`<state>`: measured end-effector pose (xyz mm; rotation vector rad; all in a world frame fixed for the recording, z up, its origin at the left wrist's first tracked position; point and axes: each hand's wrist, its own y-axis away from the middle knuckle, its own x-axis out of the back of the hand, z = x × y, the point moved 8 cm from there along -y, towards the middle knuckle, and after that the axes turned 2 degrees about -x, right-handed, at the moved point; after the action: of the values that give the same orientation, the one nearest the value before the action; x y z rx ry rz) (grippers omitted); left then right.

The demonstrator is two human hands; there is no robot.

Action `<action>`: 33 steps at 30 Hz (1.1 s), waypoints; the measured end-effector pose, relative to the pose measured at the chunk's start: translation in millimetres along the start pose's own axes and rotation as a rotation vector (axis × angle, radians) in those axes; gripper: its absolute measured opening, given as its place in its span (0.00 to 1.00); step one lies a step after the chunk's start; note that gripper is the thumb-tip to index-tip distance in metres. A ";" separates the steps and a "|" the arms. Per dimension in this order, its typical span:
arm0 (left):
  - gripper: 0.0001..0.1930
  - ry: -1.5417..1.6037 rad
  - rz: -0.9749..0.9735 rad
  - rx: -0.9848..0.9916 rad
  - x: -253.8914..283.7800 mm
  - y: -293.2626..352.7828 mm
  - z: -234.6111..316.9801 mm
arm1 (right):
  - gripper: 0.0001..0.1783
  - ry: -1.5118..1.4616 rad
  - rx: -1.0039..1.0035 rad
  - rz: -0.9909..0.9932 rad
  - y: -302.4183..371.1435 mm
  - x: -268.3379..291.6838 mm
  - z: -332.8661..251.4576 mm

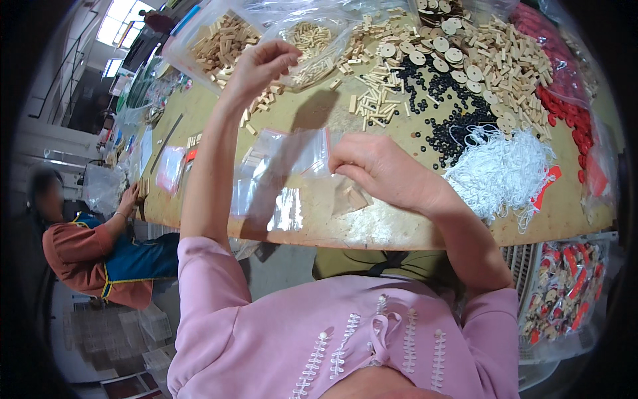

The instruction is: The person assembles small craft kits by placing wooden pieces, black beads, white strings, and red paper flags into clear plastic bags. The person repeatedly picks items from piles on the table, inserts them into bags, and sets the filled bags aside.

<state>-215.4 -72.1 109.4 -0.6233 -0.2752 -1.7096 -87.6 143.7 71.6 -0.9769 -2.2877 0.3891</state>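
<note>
My left hand (264, 72) is raised over the far side of the table, in front of an open plastic bag of small wooden pegs (311, 38). Its fingers and thumb are drawn together in a pinch; whether anything sits between them is too small to tell. Nearer to me, my right hand (389, 169) has its fingers curled closed on the top of a small clear plastic bag (345, 203). A pale wooden piece (355, 197) shows inside that bag. Beside it lie more flat clear bags (262, 198), one with a red edge strip.
A clear bin of wooden blocks (178, 50) stands far left. Wooden discs (441, 44), black beads (458, 106), loose sticks (382, 100) and white string (498, 173) cover the right side, beside red pieces (578, 130). At left, another person (100, 249) reaches onto the table.
</note>
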 end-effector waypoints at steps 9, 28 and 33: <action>0.14 -0.697 -0.189 -0.147 -88.4 -78.6 -29.6 | 0.04 0.012 -0.016 -0.105 9.4 -16.5 5.3; 0.12 0.606 -0.255 -0.203 -86.6 30.6 47.4 | 0.03 -0.015 -0.049 0.131 -1.8 33.9 16.6; 0.16 0.477 -0.336 -0.132 -101.4 72.3 52.8 | 0.03 -0.115 -0.101 0.083 -1.9 32.5 18.2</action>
<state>-120.3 21.5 87.1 -0.2543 0.0792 -2.1534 -117.8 165.6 72.2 -1.1290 -2.3956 0.3764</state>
